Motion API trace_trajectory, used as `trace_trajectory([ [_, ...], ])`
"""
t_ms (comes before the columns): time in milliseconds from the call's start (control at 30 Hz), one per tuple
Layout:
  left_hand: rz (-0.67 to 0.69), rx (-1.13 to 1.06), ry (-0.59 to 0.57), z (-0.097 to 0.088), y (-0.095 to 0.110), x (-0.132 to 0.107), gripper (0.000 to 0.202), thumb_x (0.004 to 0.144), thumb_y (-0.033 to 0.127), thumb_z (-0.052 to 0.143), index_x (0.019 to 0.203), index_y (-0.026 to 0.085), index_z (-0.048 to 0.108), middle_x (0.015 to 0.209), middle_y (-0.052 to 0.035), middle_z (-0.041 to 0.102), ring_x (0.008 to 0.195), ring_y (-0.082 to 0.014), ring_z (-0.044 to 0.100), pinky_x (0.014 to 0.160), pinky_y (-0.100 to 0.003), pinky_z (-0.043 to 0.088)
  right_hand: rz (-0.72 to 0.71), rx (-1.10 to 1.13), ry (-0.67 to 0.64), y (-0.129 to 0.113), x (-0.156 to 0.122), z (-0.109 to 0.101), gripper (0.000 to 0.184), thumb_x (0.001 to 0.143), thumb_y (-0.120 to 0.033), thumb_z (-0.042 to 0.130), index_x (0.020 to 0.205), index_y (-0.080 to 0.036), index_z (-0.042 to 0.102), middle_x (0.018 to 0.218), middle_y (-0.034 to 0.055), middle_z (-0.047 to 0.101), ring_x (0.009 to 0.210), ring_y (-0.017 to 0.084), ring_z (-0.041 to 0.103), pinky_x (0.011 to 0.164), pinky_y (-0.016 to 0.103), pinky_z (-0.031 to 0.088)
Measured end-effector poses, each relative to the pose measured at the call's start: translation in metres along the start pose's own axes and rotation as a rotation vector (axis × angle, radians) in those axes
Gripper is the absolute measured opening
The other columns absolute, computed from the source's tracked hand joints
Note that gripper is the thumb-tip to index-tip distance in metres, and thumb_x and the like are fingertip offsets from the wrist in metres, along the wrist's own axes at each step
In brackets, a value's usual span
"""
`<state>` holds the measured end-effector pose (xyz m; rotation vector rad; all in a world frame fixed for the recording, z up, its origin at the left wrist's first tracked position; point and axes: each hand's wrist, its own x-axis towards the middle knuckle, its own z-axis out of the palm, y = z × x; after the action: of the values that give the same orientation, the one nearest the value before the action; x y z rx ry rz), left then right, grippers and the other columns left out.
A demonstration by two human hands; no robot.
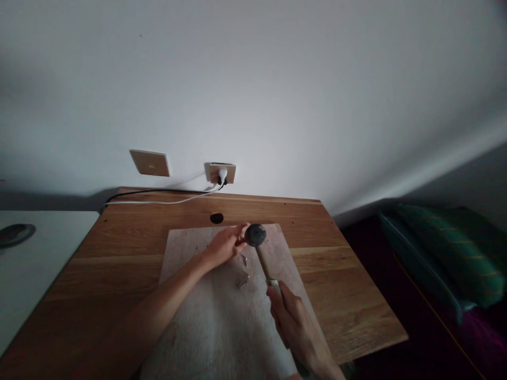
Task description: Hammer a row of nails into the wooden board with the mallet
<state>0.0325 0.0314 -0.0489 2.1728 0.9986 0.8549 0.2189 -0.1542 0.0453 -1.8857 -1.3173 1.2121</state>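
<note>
My right hand (pixel 292 317) is wrapped round the wooden handle of a hammer (pixel 262 257), whose dark round head sits just beside my left fingertips. My left hand (pixel 226 244) is pinched, fingers together, on something small I cannot make out, right by the hammer head. Both are over a pale wooden board (pixel 206 316) lying on a brown wooden desk (pixel 119 264). A few small metal pieces (pixel 242 278) lie on the board below my left hand.
A round cable hole (pixel 216 218) is in the desk behind the board. A wall socket with a white plug (pixel 221 173) and a switch plate (pixel 150 162) sit above the desk; cables run left. A white surface (pixel 35 253) adjoins on the left, green cushions (pixel 443 253) on the right.
</note>
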Motion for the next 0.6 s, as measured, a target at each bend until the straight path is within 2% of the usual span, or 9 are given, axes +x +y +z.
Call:
trace_trajectory([
  [100,-0.018,0.008,0.004,-0.0011,0.0011,0.0006,0.065,0.083,0.009,0.07,0.144,0.02,0.053,0.104,-0.0061,0.076,0.091,-0.022,0.071,0.085,-0.032,0.054,0.05,0.017,-0.08,0.0019,0.0047,0.0052,0.058,0.096,-0.08,0.041,0.086,-0.024,0.053,0.051,-0.0092,0.044,0.038,0.008,0.035,0.036,0.02,0.026],
  [267,-0.031,-0.034,-0.049,-0.0021,0.0036,0.0025,0.062,0.087,0.012,0.069,0.145,0.021,0.052,0.092,-0.0009,0.077,0.078,-0.0178,0.069,0.08,-0.03,0.053,0.007,0.124,-0.012,0.0051,0.0008,0.0001,0.059,0.096,-0.081,0.042,0.095,-0.023,0.053,0.053,-0.0108,0.042,0.038,0.007,0.031,0.035,0.019,0.023],
  [433,-0.052,-0.04,-0.022,-0.0012,0.0026,0.002,0.061,0.084,0.009,0.07,0.142,0.022,0.056,0.098,-0.0027,0.078,0.084,-0.0184,0.071,0.081,-0.028,0.053,0.052,0.084,-0.096,0.0095,0.0079,0.0021,0.063,0.093,-0.084,0.041,0.084,-0.023,0.051,0.054,-0.0092,0.045,0.037,0.006,0.035,0.035,0.018,0.026],
  [600,-0.037,-0.022,-0.053,-0.0009,0.0024,0.0018,0.061,0.088,0.012,0.069,0.146,0.022,0.053,0.097,-0.0016,0.079,0.081,-0.018,0.069,0.082,-0.031,0.052,0.02,0.17,-0.037,0.0029,0.0024,-0.0041,0.062,0.093,-0.084,0.042,0.09,-0.023,0.051,0.055,-0.0109,0.042,0.037,0.005,0.031,0.035,0.017,0.023],
])
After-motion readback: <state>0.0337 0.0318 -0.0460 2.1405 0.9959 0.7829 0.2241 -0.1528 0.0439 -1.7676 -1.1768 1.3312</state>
